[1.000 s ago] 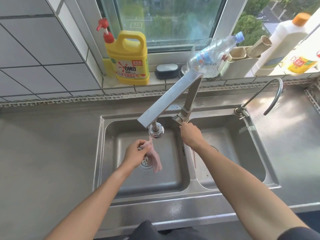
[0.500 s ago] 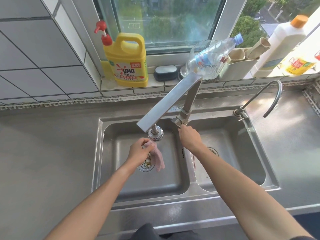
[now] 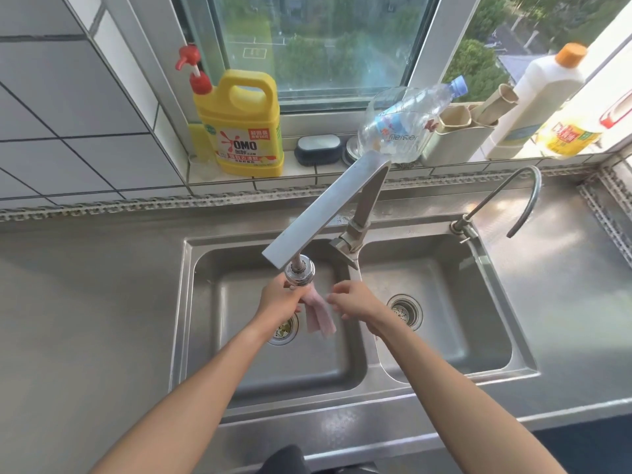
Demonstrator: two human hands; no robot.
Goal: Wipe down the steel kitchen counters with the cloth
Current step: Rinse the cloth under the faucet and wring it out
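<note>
Right hand [image 3: 355, 299] left the tap for the cloth [image 3: 319, 314].

Both forearms are bare from the wrists back to the lower edge of the picture, with no sleeve, watch or bracelet on either. The left hand [image 3: 278, 299] and the right hand [image 3: 355, 299] wear no gloves, and no rings show on the fingers, though they are small and slightly blurred. At the bottom centre a dark, rounded piece of clothing [image 3: 284, 460] shows, perhaps the front of a dark garment.
</note>
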